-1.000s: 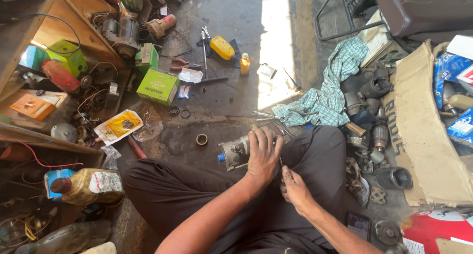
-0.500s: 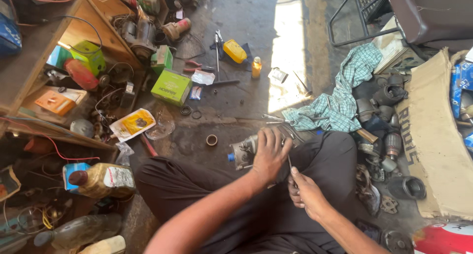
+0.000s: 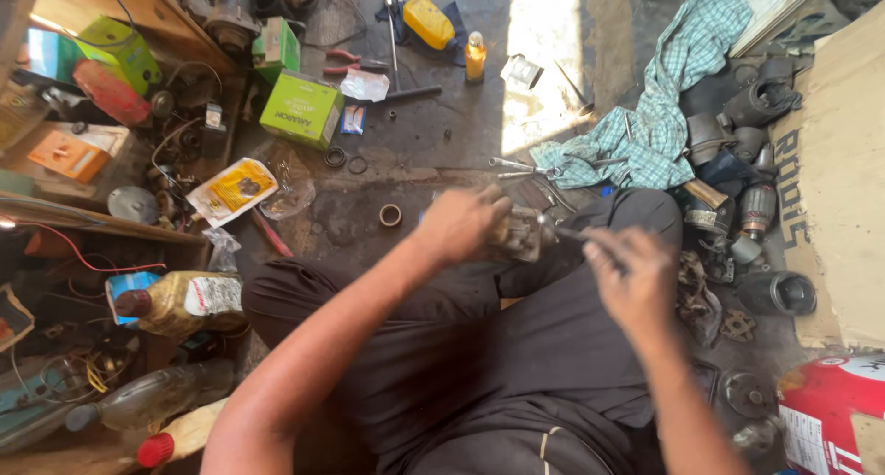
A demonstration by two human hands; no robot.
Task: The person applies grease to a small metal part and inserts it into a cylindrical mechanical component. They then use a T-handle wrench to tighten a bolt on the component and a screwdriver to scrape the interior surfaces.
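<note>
Gripping a grey metal part [image 3: 522, 235] at the centre of the frame, the left hand [image 3: 458, 222] closes its fingers over the part's left end and holds it above the person's dark trousers [image 3: 479, 346]. The right hand [image 3: 631, 277], just right of the part, is blurred; it seems pinched on a thin dark tool [image 3: 576, 238] that points at the part, though I cannot tell this for sure. On the floor just left of the left hand lies a small ring [image 3: 391, 215]. Above the hands lie pliers [image 3: 525, 169] beside a checked cloth [image 3: 659, 116]. A green box [image 3: 302, 109] sits at upper left, an oil bottle [image 3: 180, 302] at left, and cardboard [image 3: 834, 189] along the right edge.
</note>
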